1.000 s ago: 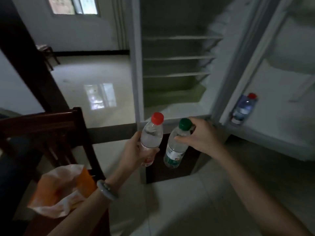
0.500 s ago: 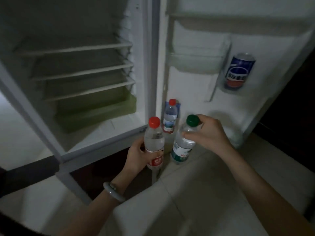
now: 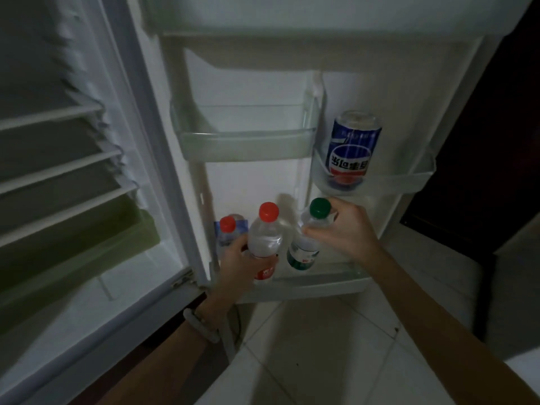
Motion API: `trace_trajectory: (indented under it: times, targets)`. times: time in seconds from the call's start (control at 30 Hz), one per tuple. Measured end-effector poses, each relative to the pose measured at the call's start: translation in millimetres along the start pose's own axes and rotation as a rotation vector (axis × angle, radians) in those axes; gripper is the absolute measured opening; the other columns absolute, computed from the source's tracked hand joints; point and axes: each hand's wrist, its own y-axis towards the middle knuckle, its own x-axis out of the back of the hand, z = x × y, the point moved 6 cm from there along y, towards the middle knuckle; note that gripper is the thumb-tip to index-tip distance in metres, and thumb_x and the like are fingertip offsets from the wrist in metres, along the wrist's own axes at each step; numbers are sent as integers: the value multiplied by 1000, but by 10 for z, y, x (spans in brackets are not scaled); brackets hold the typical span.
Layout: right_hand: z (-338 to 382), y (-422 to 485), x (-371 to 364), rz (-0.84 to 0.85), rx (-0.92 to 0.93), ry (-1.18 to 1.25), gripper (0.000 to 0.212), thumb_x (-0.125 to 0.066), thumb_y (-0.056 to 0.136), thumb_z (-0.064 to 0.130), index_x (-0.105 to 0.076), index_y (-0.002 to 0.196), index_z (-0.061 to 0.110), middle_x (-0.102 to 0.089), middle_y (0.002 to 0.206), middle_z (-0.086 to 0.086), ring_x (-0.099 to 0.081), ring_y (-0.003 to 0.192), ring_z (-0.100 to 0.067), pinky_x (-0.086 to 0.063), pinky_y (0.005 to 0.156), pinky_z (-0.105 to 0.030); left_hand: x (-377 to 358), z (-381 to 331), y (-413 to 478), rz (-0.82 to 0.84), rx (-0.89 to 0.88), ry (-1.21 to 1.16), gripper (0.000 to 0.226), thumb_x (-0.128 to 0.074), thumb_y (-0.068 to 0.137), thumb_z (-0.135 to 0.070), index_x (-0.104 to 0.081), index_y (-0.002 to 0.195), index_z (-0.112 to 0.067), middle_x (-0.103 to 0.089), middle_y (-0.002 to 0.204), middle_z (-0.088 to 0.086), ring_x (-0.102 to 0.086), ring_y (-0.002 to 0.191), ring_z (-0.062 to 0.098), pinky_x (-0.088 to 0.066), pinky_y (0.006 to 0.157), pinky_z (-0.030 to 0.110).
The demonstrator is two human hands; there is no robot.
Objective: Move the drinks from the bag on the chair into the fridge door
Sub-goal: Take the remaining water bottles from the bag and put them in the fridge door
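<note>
Both bottles have come forward since the earlier frame and now hang over the bottom door shelf [image 3: 306,283], with the fridge door filling the view. The left hand [image 3: 236,266] is wrapped round the body of the red-cap bottle [image 3: 264,242]; the right hand [image 3: 344,232] pinches the green-cap bottle [image 3: 306,244] at its shoulder, just under the cap. Both look upright or nearly so, their bases at about the shelf rail; whether either has touched down cannot be told.

To place them well, the person should likely lower each bottle straight down behind the rail, the green one toward the free right side, the red one just beside the small bottle [image 3: 228,233] already standing at the left end, and let go only once each base sits flat.

A blue can [image 3: 352,150] stands in the small right bin [image 3: 415,179]. The middle bin [image 3: 248,141] holds nothing visible. A green drawer [image 3: 87,252] sits low in the fridge body; the bag and chair are out of view.
</note>
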Motion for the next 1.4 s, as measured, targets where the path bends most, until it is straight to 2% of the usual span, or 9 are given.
trace_trajectory:
  times: [0.27,0.43,0.63,0.8,0.93,1.07,1.13,1.23,1.4]
  targets:
    - [-403,220,-363,62,-15,-42,23,-77,61,19,-63,75,8,-65,67,-6,-59,63,-20,-51,61,-37,-322,262,208,-21,30,50,37,-78,72,-14,-59,104,-14,-61,87,-14,-58,82,3,-41,66,2]
    - [-540,267,-539,144,-9,13,30,-82,61,16,-67,86,13,-63,75,5,-53,64,-4,-40,59,-7,-401,417,238,-89,118,98,42,-79,70,-20,-59,106,-13,-62,95,-5,-57,89,14,-41,77,23]
    - [-663,338,-721,248,1,6,32,-81,64,17,-67,91,7,-70,88,-6,-63,80,-18,-53,75,-34,-445,448,223,-196,200,154,31,-77,74,-19,-49,77,-33,-56,73,-17,-54,70,-1,-42,71,23]
    - [-665,412,-770,256,33,40,36,-80,68,26,-62,96,11,-67,91,-2,-61,82,-16,-50,73,-30,-449,448,157,-252,172,175,41,-79,72,-18,-45,78,-40,-52,74,-23,-50,69,-10,-36,62,5]
    - [-649,408,-766,287,99,67,30,-79,69,25,-58,87,14,-63,83,0,-59,76,-15,-49,71,-30,-464,420,151,-260,155,203,36,-73,79,-14,-44,84,-35,-50,78,-23,-50,72,-5,-43,72,16]
    - [-683,339,-668,258,194,5,46,-77,71,27,-56,110,15,-63,104,-3,-57,94,-18,-46,79,-29,-474,387,85,-200,205,124,39,-76,75,-15,-50,101,-28,-60,94,-8,-56,77,-2,-43,62,3]
    - [-628,256,-554,190,298,-65,53,-77,71,22,-55,118,13,-62,112,-7,-57,101,-23,-41,81,-26,-444,389,8,-266,159,169,39,-76,75,-23,-54,107,-20,-62,99,-6,-60,87,8,-42,71,7]
    - [-472,37,-458,148,495,-208,56,-79,69,17,-56,119,6,-65,108,-13,-62,96,-31,-45,74,-29,-396,285,-218,-292,79,279,54,-76,73,-31,-52,118,-14,-61,110,1,-57,101,16,-47,86,28]
    - [-95,-389,-575,242,730,-230,53,-82,65,18,-60,111,6,-67,104,-13,-63,91,-29,-50,71,-30,-74,-46,-736,-400,-161,880,66,-70,78,-31,-45,131,-1,-50,133,17,-45,125,30,-32,106,36]
